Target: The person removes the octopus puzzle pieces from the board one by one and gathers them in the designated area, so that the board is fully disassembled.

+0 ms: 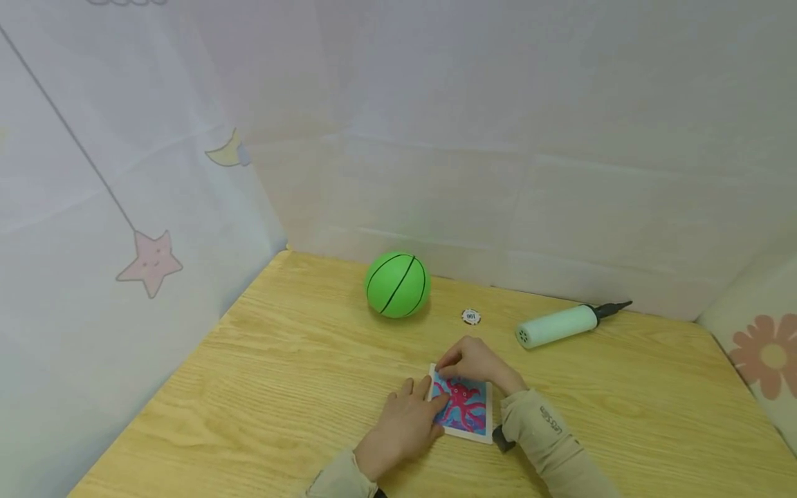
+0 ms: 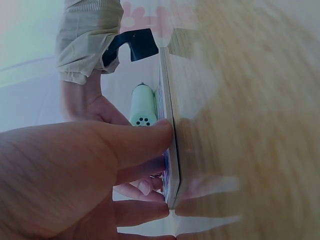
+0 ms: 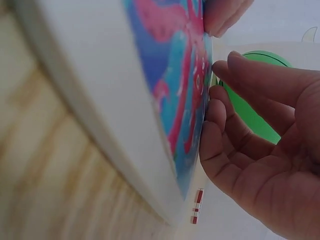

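Observation:
A flat, white-bordered octopus picture [image 1: 467,409] lies on the table, pink on blue. My left hand [image 1: 405,422] rests along its left side, fingers spread on and beside the border and the thumb reaching over the picture. In the left wrist view the left thumb [image 2: 145,142] touches the side of the thin board. My right hand [image 1: 476,361] has its fingers curled and pinches at the far left corner of the octopus picture. Seen from the right wrist, the right fingertips [image 3: 212,117] meet the picture's edge; whatever lies between them is hidden.
A green ball [image 1: 398,285] with black lines stands at the back of the wooden table [image 1: 261,387]. Right of it lies a white chip [image 1: 471,317] marked 100. A pale green hand pump [image 1: 557,326] with a black nozzle lies at the back right, near the cloth wall.

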The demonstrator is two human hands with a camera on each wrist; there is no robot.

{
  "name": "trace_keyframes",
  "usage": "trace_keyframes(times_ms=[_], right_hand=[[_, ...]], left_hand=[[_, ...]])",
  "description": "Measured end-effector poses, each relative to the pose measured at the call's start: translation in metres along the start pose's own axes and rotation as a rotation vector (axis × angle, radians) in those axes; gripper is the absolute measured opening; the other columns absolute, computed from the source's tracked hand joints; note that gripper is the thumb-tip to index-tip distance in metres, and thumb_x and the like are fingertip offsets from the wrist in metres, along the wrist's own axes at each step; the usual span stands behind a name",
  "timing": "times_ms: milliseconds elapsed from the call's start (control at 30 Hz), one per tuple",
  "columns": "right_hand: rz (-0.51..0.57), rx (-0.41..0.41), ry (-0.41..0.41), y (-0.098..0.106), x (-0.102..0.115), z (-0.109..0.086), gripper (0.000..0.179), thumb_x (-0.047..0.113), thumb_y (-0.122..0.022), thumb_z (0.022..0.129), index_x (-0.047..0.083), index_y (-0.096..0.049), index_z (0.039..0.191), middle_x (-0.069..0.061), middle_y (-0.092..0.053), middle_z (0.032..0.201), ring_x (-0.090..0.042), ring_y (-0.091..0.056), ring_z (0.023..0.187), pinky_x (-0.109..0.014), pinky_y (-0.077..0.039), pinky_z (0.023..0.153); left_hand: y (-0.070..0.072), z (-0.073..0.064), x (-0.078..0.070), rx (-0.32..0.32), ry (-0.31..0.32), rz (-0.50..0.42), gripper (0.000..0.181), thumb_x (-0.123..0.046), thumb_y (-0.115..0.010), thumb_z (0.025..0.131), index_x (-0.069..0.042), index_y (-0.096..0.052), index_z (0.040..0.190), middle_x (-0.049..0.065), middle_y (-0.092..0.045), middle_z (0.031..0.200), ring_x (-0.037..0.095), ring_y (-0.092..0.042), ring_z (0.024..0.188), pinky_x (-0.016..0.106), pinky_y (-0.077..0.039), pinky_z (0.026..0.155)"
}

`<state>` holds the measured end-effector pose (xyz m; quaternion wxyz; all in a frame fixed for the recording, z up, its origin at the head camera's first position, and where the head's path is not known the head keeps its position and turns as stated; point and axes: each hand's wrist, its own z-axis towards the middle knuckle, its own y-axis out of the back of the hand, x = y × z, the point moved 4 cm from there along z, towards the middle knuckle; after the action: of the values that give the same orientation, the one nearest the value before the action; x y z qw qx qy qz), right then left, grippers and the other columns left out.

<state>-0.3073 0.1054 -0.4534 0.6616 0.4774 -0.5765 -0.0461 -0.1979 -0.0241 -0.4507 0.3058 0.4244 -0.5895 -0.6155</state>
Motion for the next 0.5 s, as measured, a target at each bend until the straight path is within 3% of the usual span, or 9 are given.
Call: trace_keyframes(times_ms=[500], right_hand=[[0.059,0.007,-0.009,-0.0009,-0.0020,-0.0009,0.012,0.011,-0.067,0.089,0.005,-0.075,0.095,-0.003,-0.072,0.092,-0.008,-0.059,0.072,-0.025,-0.049,0.063]], left_hand=[[0.0004,0.0000,-0.0002,-0.019,0.011,0.035,0.049,-0.043,-0.067,0.087,-0.030,-0.058,0.133,0.011,-0.048,0.142,0.039,-0.049,0.123,0.055,-0.050,0.083]])
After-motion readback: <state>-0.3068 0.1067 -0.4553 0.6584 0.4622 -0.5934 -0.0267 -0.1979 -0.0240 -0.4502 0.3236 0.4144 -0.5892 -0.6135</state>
